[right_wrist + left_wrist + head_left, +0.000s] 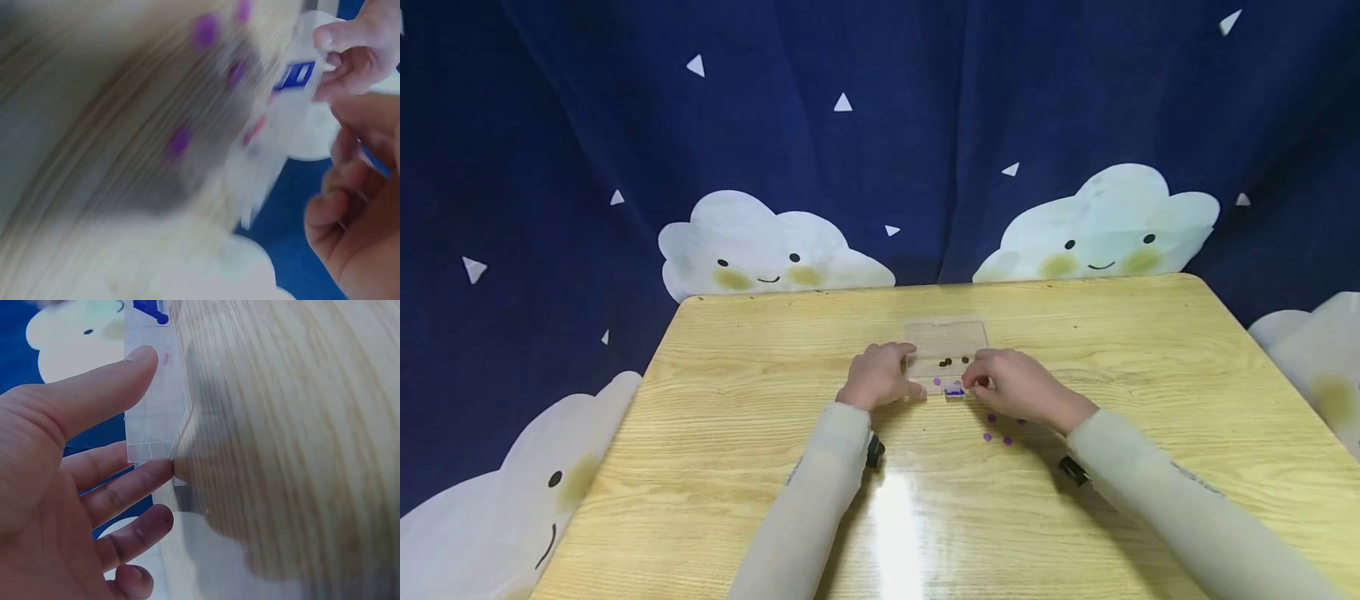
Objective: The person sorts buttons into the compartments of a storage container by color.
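A clear plastic compartment box (925,387) lies on the table with its transparent lid (946,335) raised at the back. My left hand (877,377) holds the box's left end between thumb and fingers; in the left wrist view the thumb (106,394) lies across its side. The right hand (1017,385) is at the box's right end, fingers bent and fingertips close together. Whether they pinch something cannot be made out. A blue mark (295,75) shows on the box's front. Dark brown pieces (948,362) and a purple piece (937,382) sit in compartments.
Several small purple pieces (1007,441) lie loose on the wooden table (737,467), in front of the box and below the right hand. A dark blue curtain (910,125) with clouds hangs behind the table's back edge.
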A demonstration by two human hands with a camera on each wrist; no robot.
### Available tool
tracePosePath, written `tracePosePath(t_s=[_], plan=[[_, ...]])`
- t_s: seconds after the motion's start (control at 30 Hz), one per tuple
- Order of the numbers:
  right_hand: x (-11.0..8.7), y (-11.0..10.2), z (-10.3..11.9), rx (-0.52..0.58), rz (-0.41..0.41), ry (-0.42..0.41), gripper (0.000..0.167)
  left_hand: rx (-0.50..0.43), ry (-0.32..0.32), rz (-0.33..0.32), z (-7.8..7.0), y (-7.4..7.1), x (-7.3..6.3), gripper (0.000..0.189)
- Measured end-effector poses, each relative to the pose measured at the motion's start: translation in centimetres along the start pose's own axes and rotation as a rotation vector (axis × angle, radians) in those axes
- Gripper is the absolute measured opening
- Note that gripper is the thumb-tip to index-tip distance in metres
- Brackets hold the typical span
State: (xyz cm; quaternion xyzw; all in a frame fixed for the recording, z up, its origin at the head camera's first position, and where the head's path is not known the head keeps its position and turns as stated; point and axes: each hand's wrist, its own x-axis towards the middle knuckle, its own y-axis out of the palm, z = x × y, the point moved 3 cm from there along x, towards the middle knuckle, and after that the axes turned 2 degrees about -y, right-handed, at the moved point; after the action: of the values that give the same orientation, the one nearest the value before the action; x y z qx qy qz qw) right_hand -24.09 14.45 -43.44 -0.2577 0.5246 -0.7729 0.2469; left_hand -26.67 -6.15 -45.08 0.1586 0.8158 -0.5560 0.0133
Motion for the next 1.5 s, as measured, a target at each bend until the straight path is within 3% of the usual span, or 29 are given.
tracePosePath(t_s=[0.1, 0.23, 0.4, 0.5, 0.6, 0.77, 0.9, 1.07, 1.23, 1.33, 1.5], plan=[[-1.7, 0.0, -0.4, -0.042, 0.05, -0.059, 0.008, -0.016, -0.016, -0.006, 0.3, -0.1, -0.2, 0.081], [-2.5, 0.9, -0.8, -0.062, 0.083, -0.117, 0.01, -0.031, -0.026, -0.006, 0.6, 0.0, -0.3, 0.081], [-2.8, 1.6, -1.3, -0.075, 0.049, -0.102, 0.015, -0.044, -0.02, -0.001, 0.3, 0.2, -0.1, 0.081], [-2.8, 1.5, -1.3, -0.026, 0.064, -0.061, 0.019, -0.051, -0.021, 0.001, 0.1, 0.3, 0.0, 0.081], [-2.0, 0.9, -1.1, 0.037, 0.046, -0.022, 0.021, -0.049, -0.014, 0.009, -0.2, 0.6, 0.0, 0.081], [0.8, 0.0, -0.3, 0.083, -0.056, 0.0, 0.01, -0.02, -0.001, -0.001, -0.7, 0.7, 0.2, 0.08], [2.1, 0.0, -0.5, 0.09, -0.043, 0.025, 0.004, -0.002, 0.006, -0.004, -1.0, 0.8, 0.4, 0.08], [-0.8, -1.1, -1.7, 0.008, -0.025, 0.014, 0.008, -0.027, 0.005, 0.004, -0.9, 0.6, 0.2, 0.08], [-4.2, -1.6, -2.8, -0.053, 0.09, -0.037, 0.01, -0.054, -0.025, 0.002, -0.2, 0.3, -0.2, 0.08], [-5.1, -1.1, -3.2, -0.034, 0.139, -0.066, 0.009, -0.056, -0.026, 0.001, 0.0, 0.3, -0.3, 0.08], [-5.4, -0.4, -3.7, -0.049, 0.143, -0.061, 0.014, -0.052, -0.006, -0.009, -0.2, 0.4, -0.1, 0.08]])
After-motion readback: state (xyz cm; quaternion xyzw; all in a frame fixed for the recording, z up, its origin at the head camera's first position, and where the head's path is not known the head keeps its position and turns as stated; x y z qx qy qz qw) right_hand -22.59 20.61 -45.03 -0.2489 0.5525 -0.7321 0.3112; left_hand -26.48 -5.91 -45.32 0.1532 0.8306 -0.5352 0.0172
